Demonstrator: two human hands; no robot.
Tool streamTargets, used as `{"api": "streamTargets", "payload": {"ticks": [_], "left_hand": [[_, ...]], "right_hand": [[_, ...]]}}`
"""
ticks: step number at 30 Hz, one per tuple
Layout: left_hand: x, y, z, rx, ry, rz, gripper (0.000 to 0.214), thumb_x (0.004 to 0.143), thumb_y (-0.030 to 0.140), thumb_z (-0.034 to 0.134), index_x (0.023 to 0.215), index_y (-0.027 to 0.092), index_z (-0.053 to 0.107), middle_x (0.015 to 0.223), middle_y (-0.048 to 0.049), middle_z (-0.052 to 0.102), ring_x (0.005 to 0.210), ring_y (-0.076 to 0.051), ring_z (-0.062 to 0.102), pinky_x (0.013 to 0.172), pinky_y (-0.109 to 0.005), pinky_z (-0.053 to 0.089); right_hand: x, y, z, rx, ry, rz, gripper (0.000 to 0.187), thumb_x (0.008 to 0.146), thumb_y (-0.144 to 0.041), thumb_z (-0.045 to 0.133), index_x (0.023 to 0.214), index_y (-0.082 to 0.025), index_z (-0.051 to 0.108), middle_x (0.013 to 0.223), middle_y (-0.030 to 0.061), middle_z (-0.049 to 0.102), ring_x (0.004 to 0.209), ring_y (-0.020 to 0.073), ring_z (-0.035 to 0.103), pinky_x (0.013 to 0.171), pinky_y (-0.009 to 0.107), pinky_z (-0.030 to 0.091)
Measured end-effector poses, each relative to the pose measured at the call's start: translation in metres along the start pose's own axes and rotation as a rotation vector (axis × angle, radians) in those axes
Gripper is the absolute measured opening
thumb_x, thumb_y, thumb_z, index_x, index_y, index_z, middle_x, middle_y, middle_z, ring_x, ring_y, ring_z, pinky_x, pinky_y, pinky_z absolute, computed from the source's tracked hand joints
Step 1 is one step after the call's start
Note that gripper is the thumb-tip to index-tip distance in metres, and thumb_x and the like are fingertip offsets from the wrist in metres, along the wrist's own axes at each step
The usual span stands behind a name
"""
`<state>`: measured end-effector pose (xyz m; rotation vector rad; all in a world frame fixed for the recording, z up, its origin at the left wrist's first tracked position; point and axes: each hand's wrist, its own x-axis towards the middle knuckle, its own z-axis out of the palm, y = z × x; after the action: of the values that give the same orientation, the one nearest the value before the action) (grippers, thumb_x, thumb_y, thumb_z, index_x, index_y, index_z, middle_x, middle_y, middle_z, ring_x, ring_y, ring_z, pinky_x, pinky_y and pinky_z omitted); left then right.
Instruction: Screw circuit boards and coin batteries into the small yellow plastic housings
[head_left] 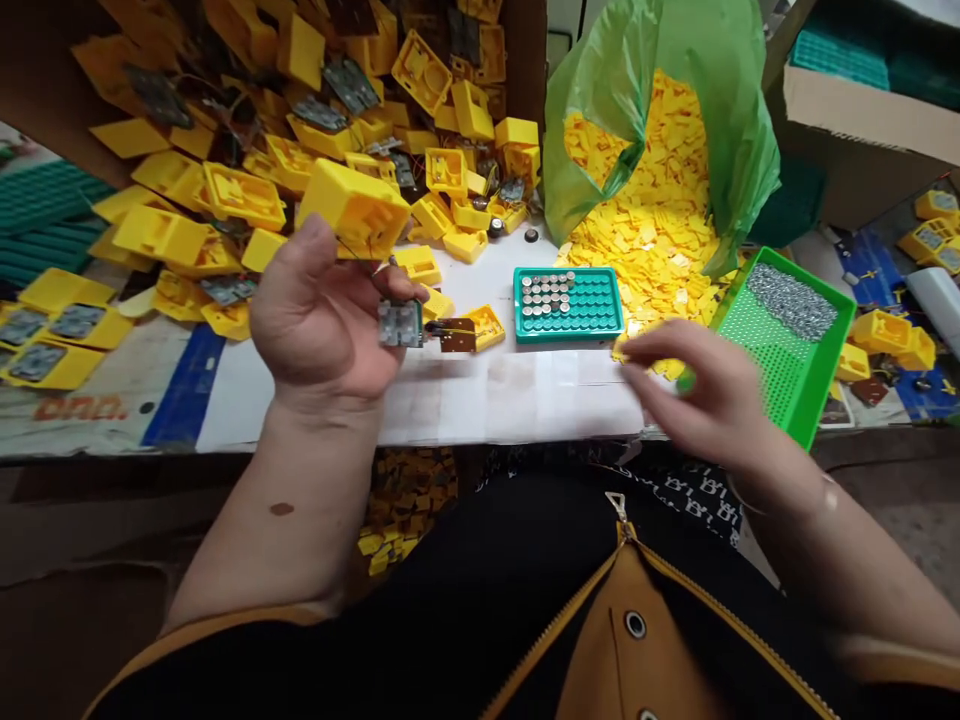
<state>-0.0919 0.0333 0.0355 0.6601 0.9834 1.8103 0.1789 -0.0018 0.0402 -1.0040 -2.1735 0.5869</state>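
Over the white-covered tabletop [517,400], the left hand [322,325] grasps a boxy yellow plastic housing [352,205].
The blurred right hand [705,390] is near a rectangular teal plastic tray [577,337]; whether its grip holds anything, I cannot tell. The housing sits above the left palm, at the thumb and fingers; below it are a grey module [401,325] and a flat brown board [457,336].

The counter [525,395] is bright, the floor [919,495] dim and shadowed. The right grip [694,385] is blurred; the bag [739,130] catches glossy highlights; the frame's edges look stretched.
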Motion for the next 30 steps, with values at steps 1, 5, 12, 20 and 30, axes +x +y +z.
{"api": "streamTargets", "payload": {"ticks": [1,5,12,20,30], "left_hand": [[-0.003,0.000,0.002,-0.007,0.000,-0.022,0.014,0.080,0.030,0.052,0.077,0.020,0.061,0.077,-0.0004,0.069,0.045,-0.011,0.047,0.046,-0.029,0.046],[-0.011,-0.001,0.004,-0.018,-0.044,-0.106,0.014,0.077,0.034,0.057,0.071,0.022,0.060,0.082,-0.0001,0.070,0.047,-0.011,0.046,0.047,-0.028,0.045],[-0.005,0.023,-0.010,-0.204,-0.027,-0.105,0.034,0.095,0.044,0.039,0.084,0.022,0.062,0.091,0.0027,0.072,0.049,-0.006,0.045,0.049,-0.020,0.046],[0.001,0.042,-0.017,-0.250,-0.149,-0.021,0.023,0.093,0.042,0.049,0.103,0.024,0.059,0.103,0.0090,0.072,0.080,-0.010,0.062,0.057,-0.021,0.053],[-0.008,0.026,0.004,-0.070,-0.016,0.027,0.027,0.087,0.049,0.049,0.087,0.028,0.066,0.093,0.0029,0.072,0.065,-0.012,0.055,0.053,-0.026,0.046]], "right_hand": [[0.017,0.002,0.018,0.017,-0.088,-0.063,0.021,0.088,-0.022,0.060,0.108,-0.017,0.060,0.100,0.0077,0.065,0.093,0.0172,0.061,0.082,0.032,0.055],[0.077,0.004,0.096,0.230,-0.288,-0.104,0.067,0.079,-0.024,0.069,0.139,-0.016,0.039,0.137,0.0138,0.051,0.120,0.0223,0.053,0.098,0.036,0.050],[0.086,-0.004,0.145,0.183,-0.356,0.144,0.025,0.091,-0.021,0.049,0.109,-0.016,0.065,0.108,0.0068,0.069,0.097,0.0185,0.062,0.084,0.030,0.047],[0.078,-0.007,0.134,-0.082,-0.407,0.117,0.033,0.096,-0.029,0.039,0.119,-0.019,0.060,0.112,0.0089,0.062,0.094,0.0206,0.061,0.078,0.032,0.048],[0.100,-0.025,0.147,0.350,-0.225,0.018,0.035,0.093,-0.028,0.052,0.125,-0.015,0.054,0.116,0.0098,0.064,0.106,0.0191,0.060,0.093,0.033,0.050]]}}
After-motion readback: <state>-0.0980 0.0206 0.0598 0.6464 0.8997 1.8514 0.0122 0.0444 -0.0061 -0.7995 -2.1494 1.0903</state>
